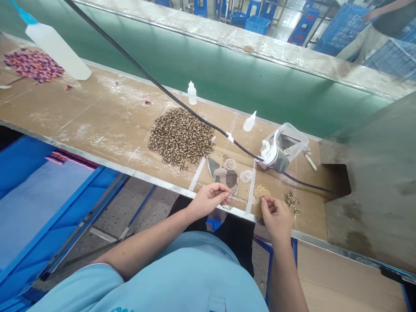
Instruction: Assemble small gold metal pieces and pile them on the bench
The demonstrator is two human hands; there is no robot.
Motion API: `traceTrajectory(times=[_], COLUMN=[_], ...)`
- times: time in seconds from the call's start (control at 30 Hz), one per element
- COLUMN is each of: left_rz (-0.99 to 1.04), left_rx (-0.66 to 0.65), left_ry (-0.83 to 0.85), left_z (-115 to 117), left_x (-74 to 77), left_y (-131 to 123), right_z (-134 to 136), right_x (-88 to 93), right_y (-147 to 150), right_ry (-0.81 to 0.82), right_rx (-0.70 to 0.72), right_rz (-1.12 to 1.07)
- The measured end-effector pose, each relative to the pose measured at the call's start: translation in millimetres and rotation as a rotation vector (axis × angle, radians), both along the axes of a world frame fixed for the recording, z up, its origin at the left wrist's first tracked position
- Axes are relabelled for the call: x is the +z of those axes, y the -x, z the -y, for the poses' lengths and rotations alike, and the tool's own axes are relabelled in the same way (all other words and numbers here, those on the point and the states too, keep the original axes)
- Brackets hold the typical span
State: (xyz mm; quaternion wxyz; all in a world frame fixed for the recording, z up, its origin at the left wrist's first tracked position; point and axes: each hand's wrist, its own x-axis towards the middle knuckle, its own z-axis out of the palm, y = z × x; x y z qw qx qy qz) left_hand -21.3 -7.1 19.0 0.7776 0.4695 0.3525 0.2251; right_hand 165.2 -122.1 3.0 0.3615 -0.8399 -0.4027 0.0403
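Seen from above, two bare forearms reach over the near edge of a long, dusty brown worktop point(81, 117). The left hand point(208, 200) is curled, thumb and forefinger pinched together just above a camouflage-patterned cloth point(224, 175); a tiny metallic piece may sit at the pinch, but it is too small to tell. The right hand point(276, 219) is also pinched, its fingertips just beside a small heap of pale gold beads point(261, 191); whether they grip anything cannot be told.

Two strips of tape point(250, 186) mark off the area between the hands. Two small clear dishes point(246, 176) stand by the cloth. Right of the beads lies a few brass rings point(290, 200), and to the left a large heap of brown-and-gold rings point(180, 138).

Farther along are small dropper bottles point(192, 93), a large squeeze bottle with a blue tip point(55, 51), a clear plastic box point(284, 145) and a black cable point(195, 113). A green conveyor belt point(208, 73) runs behind. At top right, a co-worker's arm point(367, 17) shows beside blue crates point(341, 30).
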Motion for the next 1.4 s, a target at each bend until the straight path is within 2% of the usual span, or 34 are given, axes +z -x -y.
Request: traceTrajectory(times=[0.1,0.23,0.33,0.57,0.93,1.2,1.4], left_rz=[0.018,0.064,0.105,0.087,0.035,0.005,0.034], left_rx=[-0.017,-0.11,-0.141,-0.112,-0.1,-0.042,-0.09], left_ry=[0.086,0.233,0.291,0.261,0.218,0.077,0.152], left_z=[8,19,22,15,7,15,10], left_x=[6.5,8.5,6.0,7.2,6.2,-3.1,-3.5], left_y=[-8,-23,-28,-23,-20,-21,-18], right_z=[0,-4,-6,-7,-16,-16,-15], right_x=[2.8,4.2,1.6,0.3,5.6,0.2,-4.7], right_y=[9,30,40,41,46,47,44], right_ry=[-0.089,-0.222,-0.245,-0.204,-0.201,-0.208,-0.243], right_rx=[0.013,0.13,0.219,0.336,0.377,0.358,0.446], right_rz=[-0.161,-0.467,-0.524,-0.293,-0.131,-0.009,0.153])
